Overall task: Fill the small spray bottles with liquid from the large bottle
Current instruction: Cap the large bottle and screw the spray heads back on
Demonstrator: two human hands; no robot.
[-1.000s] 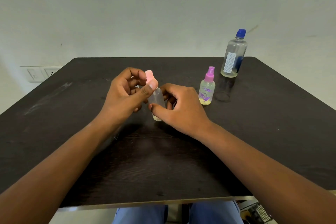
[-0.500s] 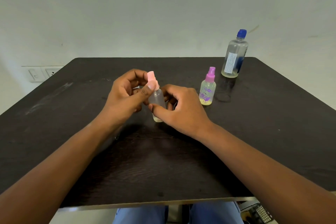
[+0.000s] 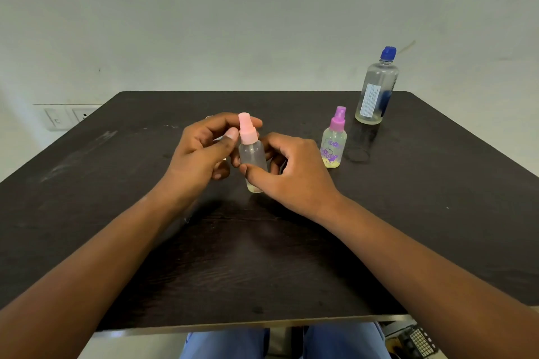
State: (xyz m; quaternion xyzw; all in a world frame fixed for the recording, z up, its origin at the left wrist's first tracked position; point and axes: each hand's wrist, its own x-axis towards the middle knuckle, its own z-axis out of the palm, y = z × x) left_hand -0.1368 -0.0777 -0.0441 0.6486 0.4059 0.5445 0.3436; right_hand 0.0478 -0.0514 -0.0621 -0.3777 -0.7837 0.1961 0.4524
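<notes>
L thumb tip (image 3: 232,134) presses vs the side of the pink spray cap (image 3: 247,130), w/ the index finger curling round behind the cap, so the left hand (image 3: 201,151) pinches the cap; its other fingers are curled under, loosely. R thumb (image 3: 256,175) lies across the front of the small clear bottle (image 3: 253,159), low on its body, and the other R fingers wrap round the back, so the right hand (image 3: 294,172) grips the bottle body. Bottle is upright, slightly tilted, held at or just above the dark table (image 3: 116,242), centre, w/ a thin layer of yellowish liquid at the bottom; can't tell if the base touches the tabletop.

To the R, near the right hand but apart, stands a 2nd small spray bottle (image 3: 334,148) w/ purple cap and purple print, upright, holding yellowish liquid. Behind it, toward the far R corner, the large bottle (image 3: 376,93) stands upright, blue cap on, white label, only a little liquid at its bottom.

Wall sockets (image 3: 65,116) sit on the wall at far L.
</notes>
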